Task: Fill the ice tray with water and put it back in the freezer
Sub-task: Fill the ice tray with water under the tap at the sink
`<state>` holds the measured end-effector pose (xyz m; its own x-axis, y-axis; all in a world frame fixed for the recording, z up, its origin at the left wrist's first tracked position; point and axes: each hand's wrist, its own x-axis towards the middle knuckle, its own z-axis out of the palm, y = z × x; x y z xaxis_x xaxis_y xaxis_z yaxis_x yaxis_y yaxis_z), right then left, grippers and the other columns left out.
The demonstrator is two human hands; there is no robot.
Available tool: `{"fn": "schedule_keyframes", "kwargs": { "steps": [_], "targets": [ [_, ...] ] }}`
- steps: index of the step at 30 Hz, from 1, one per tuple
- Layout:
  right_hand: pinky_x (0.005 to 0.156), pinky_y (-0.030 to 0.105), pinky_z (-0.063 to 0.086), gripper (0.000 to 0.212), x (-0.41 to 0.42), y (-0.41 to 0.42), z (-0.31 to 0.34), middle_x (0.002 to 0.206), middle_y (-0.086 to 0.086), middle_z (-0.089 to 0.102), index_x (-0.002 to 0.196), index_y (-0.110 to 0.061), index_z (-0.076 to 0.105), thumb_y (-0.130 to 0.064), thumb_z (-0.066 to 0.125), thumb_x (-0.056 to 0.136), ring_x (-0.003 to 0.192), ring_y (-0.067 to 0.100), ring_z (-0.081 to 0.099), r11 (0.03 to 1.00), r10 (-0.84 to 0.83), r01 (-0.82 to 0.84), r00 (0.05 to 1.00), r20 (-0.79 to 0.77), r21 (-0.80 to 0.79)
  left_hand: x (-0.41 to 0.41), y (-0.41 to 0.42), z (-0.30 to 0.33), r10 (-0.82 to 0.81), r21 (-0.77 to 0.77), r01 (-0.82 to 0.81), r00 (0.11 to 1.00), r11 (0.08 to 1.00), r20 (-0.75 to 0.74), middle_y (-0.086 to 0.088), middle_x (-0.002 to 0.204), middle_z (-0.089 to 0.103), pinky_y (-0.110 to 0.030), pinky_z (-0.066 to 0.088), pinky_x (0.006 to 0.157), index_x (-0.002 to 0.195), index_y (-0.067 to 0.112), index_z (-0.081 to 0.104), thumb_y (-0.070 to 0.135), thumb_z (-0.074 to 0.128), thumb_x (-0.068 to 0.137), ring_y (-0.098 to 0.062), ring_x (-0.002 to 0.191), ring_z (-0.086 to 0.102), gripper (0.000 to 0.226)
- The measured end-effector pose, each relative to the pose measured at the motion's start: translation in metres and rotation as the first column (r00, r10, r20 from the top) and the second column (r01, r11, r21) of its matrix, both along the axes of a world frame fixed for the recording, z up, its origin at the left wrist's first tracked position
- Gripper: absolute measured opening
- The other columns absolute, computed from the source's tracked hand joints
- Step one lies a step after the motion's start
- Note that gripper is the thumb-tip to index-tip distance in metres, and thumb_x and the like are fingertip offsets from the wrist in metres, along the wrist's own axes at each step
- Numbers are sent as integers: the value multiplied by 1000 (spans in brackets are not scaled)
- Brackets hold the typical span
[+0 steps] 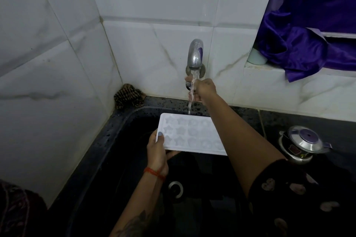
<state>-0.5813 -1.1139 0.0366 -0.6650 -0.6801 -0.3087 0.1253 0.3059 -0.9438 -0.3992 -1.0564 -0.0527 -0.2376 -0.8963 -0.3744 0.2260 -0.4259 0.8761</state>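
A: What's closest to the camera?

B: A dark patterned sleeve on the right arm, and below the arms the black sink with its round metal drain.

A: And the ice tray?

B: The white ice tray is held over the sink basin, roughly level, its star and flower moulds facing up. The left hand grips its near left corner, thumb on top of the rim, the other fingers curled underneath. A red thread circles that wrist.

A: Is water reaching it?

B: Yes, a stream of water falls from the metal tap and lands at the tray's far edge.

A: The right hand?

B: The right hand is up at the wall below the spout, fingers curled around the tap handle, which is mostly hidden.

A: Anything else?

B: A steel kettle stands on the dark desk to the right, a brown scrubber sits in the far corner, and a purple curtain hangs over the ledge.
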Motion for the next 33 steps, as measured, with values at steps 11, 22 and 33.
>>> {"fn": "schedule_keyframes", "kwargs": {
  "steps": [11, 22, 33],
  "targets": [
    [64, 28, 52, 29, -7, 49, -11, 88, 8, 68, 85, -9, 66, -37, 68, 81, 75, 20, 63, 965, 162, -75, 924, -347, 252, 9, 5, -2, -4, 5, 4, 1000, 1000, 6, 3, 101, 63, -34, 56, 56, 118, 20, 53, 22, 38, 101, -17, 90, 63, 22],
    [88, 27, 40, 38, -1, 177, -57, 135, 7, 53, 125, -23, 57, -26, 64, 87, 118, 27, 52, 960, 100, 28, 895, -434, 278, 33, 30, 12, 15, 29, -15, 1000, 999, -11, -7, 112, 59, -40, 52, 60, 121, 15, 51, 22, 37, 101, -26, 93, 60, 25],
    [93, 39, 50, 34, 24, 230, -44, 129, 16, 55, 120, -15, 61, -5, 61, 87, 112, 31, 56, 993, 102, -82, 949, -299, 80, 71, 61, 36, -103, 82, 113, 988, 990, -114, -9, 100, 64, -42, 52, 64, 106, 8, 55, 22, 38, 101, -27, 87, 63, 23]
  ]
}}
